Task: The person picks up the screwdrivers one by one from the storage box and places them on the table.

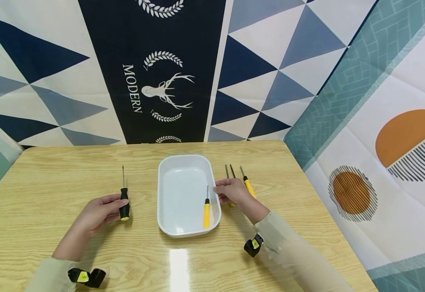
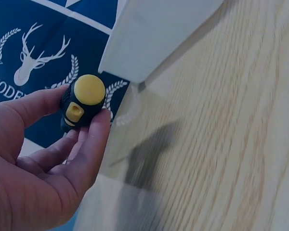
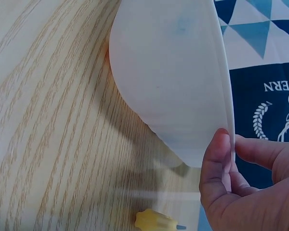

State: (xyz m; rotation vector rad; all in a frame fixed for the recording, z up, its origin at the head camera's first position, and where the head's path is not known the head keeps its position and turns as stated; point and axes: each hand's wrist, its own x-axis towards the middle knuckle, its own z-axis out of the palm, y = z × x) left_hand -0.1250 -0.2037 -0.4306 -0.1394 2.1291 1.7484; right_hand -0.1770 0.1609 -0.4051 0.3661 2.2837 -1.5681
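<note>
Left of the tray, my left hand (image 1: 101,213) pinches the black handle of a screwdriver (image 1: 124,205), its shaft pointing away from me. From the left wrist, the yellow end cap of that screwdriver (image 2: 89,90) shows between thumb and fingers. A white tray (image 1: 168,229) stands mid-table, holding one yellow-handled screwdriver (image 1: 207,215) near its right wall. My right hand (image 1: 236,191) pinches the tray's right rim; the right wrist view shows thumb and fingers of this hand (image 3: 245,178) on either side of the tray wall (image 3: 173,72).
Right of the tray lie several more tools, among them a yellow-handled screwdriver (image 1: 249,187), partly covered by my right hand. In the right wrist view a yellow handle end (image 3: 153,220) lies below the tray. A patterned cloth (image 1: 168,81) hangs behind the wooden table (image 1: 52,178).
</note>
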